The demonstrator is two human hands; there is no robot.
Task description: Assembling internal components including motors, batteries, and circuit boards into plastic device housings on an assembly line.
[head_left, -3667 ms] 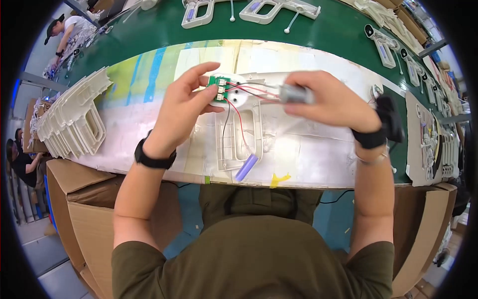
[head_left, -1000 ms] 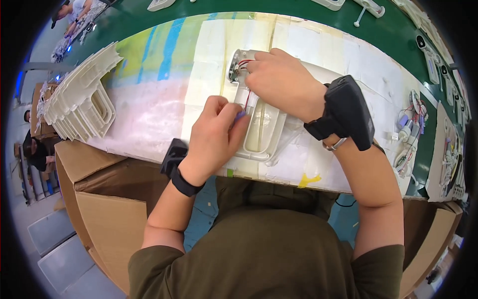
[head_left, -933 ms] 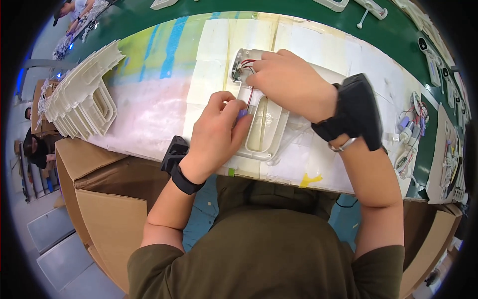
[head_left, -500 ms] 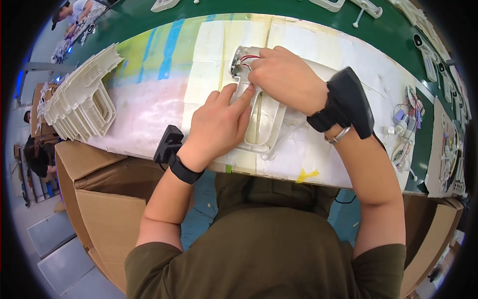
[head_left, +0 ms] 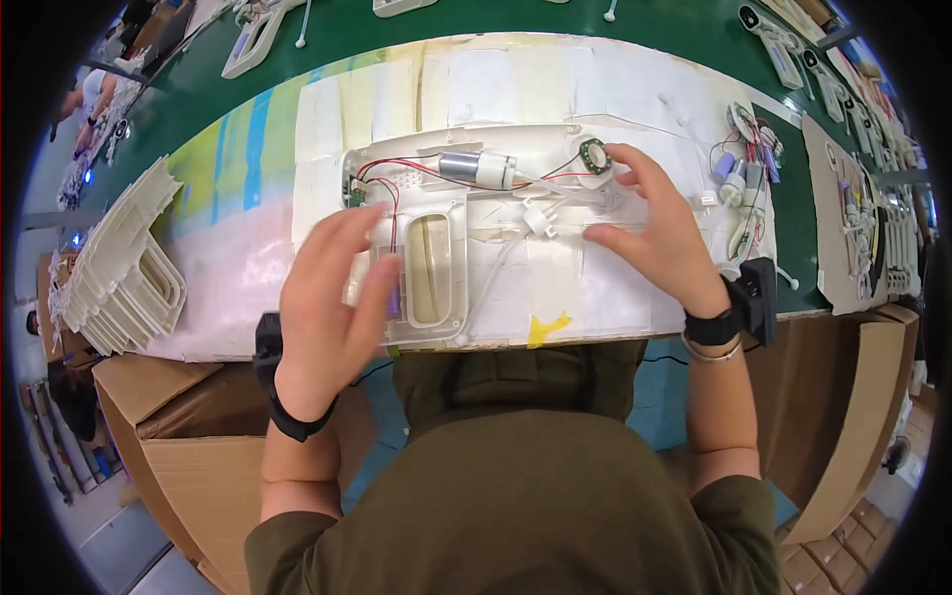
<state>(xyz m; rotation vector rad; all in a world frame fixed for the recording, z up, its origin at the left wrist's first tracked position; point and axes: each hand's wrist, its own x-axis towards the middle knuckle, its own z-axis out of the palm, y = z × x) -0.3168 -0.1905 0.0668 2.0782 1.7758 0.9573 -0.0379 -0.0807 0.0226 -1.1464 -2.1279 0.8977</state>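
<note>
A white plastic housing half (head_left: 458, 253) with a handle opening lies in front of me, inner side up. Within it sit a silver-and-white motor (head_left: 476, 169), red and black wires (head_left: 397, 165), and a small circuit board (head_left: 353, 190) at the left end. My left hand (head_left: 332, 293), slightly blurred, hovers over the housing's left edge, fingers apart and holding nothing. A purple cylinder (head_left: 394, 297) is partly hidden beside it. My right hand (head_left: 662, 223) is open, its fingertips near a round green circuit board (head_left: 594, 156). Left of its thumb is a white fitting (head_left: 540, 218) with clear tubing.
A stack of white plastic housings (head_left: 124, 268) stands at the left. Loose motors and wires (head_left: 744, 178) lie at the right, near a cardboard sheet (head_left: 843, 218) with more parts. Open cardboard boxes (head_left: 218, 476) stand below the table edge. Another person (head_left: 94, 94) is at the far left.
My hands have come apart from the housing's left end, the right one moving right. Both are open now, and the motor, wires and round board are uncovered. The view has shifted.
</note>
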